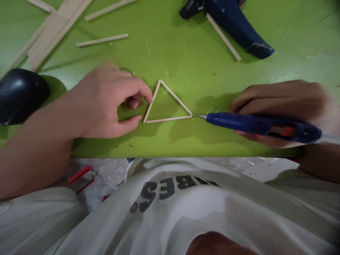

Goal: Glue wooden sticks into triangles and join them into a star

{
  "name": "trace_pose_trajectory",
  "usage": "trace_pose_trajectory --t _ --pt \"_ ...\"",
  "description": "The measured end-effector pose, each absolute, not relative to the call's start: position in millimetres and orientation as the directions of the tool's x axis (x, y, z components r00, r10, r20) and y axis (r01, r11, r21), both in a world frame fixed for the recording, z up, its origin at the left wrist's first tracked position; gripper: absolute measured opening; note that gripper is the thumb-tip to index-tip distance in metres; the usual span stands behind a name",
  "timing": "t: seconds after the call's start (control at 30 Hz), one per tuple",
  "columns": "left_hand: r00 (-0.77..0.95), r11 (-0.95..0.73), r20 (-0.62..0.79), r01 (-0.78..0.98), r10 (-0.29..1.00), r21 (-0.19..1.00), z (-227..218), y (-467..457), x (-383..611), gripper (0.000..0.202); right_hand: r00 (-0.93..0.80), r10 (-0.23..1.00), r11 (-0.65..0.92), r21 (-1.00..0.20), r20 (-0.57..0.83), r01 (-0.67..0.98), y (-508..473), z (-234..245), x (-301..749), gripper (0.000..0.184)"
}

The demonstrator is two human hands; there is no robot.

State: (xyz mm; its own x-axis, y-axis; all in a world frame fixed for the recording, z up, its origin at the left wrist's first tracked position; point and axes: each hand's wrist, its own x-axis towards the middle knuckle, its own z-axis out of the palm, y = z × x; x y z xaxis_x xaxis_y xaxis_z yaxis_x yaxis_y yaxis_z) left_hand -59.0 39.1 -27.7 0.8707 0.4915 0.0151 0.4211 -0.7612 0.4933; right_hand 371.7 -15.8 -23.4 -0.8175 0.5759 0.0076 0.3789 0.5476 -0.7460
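Note:
A triangle of thin wooden sticks (169, 119) lies flat on the green table between my hands. My left hand (111, 101) rests at its left side, thumb and fingers apart, with the index fingertip touching the left stick. In my right hand (278, 102) is a blue glue gun (247, 124), held on its side with my fingers wrapped round it. Its metal nozzle points left and sits just short of the triangle's right corner, with a small gap between. A clear glue stick (330, 139) comes out of the gun's rear end.
Loose wooden sticks (102, 40) and a bundle of flat wooden strips (57, 35) lie at the upper left. A black rounded object (22, 95) stands at the left edge. A dark blue tool (233, 26) lies at the top right beside another stick (224, 37). The table's near edge borders my shirt.

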Motion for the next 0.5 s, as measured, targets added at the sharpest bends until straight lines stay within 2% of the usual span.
trace_pose_trajectory --t 0.1,0.23,0.5 --pt "0.855 -0.746 0.053 0.418 0.516 0.518 -30.3 36.9 -52.9 0.012 -0.809 0.587 0.534 -0.755 0.006 0.381 -14.8 -22.0 370.4 0.008" --pt "0.832 -0.703 0.012 0.46 0.554 0.542 -34.4 37.2 -53.3 0.007 -0.805 0.593 0.502 -0.789 0.015 0.355 -13.4 -22.0 370.4 0.012" --pt "0.879 -0.739 0.041 0.372 0.474 0.561 -29.2 37.2 -55.0 0.01 -0.804 0.594 0.52 -0.765 0.004 0.381 -15.9 -19.2 367.6 0.006"
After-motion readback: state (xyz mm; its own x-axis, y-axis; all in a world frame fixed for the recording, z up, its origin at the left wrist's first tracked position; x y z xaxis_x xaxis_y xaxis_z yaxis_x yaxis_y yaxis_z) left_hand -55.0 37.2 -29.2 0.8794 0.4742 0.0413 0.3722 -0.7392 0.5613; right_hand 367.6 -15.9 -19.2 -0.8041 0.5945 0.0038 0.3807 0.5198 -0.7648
